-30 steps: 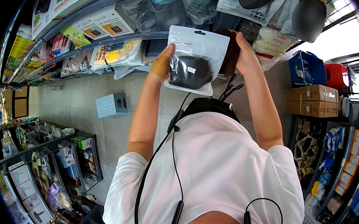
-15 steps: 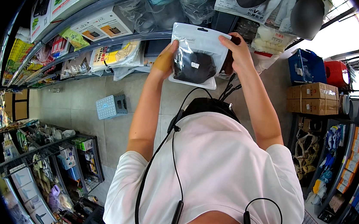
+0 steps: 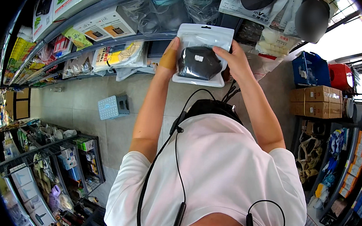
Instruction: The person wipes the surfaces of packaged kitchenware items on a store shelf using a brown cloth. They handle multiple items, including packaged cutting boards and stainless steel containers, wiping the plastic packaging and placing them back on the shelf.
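Between my two hands I hold a clear-fronted white pouch (image 3: pixel 206 36) with a hang hole at its top edge. Inside it lies a dark folded item, seemingly a black face mask, with a small white sticker on the front. My left hand (image 3: pixel 169 56) grips the pouch's left edge, thumb along the side. My right hand (image 3: pixel 235 60) is closed on the right edge, its thumb pressed on the front near the dark item. The fingers behind the pouch are hidden.
Shelves (image 3: pixel 104 47) with boxes and bagged goods run along the far side. Packaged dark masks (image 3: pixel 257 2) hang at the far right. A blue step stool (image 3: pixel 111 107) stands on the floor. Stacked cartons (image 3: pixel 316 100) and a blue basket (image 3: pixel 310 69) are at the right.
The pouch has shifted slightly right and sits straighter. My right hand has moved from its top right corner down the side, with the thumb now on the front.
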`<action>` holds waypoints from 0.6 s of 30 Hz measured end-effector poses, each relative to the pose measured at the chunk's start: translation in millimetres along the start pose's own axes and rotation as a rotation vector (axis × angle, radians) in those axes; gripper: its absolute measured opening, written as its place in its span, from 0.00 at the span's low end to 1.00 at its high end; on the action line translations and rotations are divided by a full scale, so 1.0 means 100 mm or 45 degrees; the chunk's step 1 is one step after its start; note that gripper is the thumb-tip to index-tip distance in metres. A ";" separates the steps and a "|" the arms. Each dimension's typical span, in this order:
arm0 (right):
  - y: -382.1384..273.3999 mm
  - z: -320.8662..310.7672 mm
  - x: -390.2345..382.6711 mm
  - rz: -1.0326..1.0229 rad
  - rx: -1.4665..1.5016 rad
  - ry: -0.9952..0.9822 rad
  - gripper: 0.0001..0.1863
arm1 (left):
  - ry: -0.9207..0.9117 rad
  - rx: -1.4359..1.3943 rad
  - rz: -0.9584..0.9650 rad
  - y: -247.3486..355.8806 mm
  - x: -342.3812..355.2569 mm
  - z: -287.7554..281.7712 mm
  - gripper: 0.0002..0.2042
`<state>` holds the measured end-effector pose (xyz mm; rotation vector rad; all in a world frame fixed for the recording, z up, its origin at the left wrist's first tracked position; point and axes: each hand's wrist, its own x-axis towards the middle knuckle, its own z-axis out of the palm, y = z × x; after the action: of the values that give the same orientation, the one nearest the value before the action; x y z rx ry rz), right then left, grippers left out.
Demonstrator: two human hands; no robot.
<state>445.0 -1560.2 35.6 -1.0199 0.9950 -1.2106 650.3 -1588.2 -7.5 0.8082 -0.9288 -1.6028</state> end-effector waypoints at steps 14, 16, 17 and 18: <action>-0.21 0.43 -0.25 -0.780 -0.724 -0.215 0.24 | -0.135 -0.320 0.079 -0.19 -0.50 0.56 0.41; -0.24 0.45 -0.31 -0.855 -0.950 -0.317 0.26 | -0.182 -0.454 0.072 -0.11 -0.54 0.54 0.39; -0.24 0.45 -0.33 -0.893 -1.063 -0.368 0.26 | -0.151 -0.466 0.066 -0.16 -0.54 0.49 0.37; -0.23 0.46 -0.37 -0.892 -1.182 -0.482 0.28 | -0.154 -0.564 -0.021 -0.12 -0.53 0.48 0.37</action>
<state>480.5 -1521.4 70.8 -2.3808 0.9157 -0.9984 613.9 -1526.9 6.1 0.4148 -0.6140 -1.7994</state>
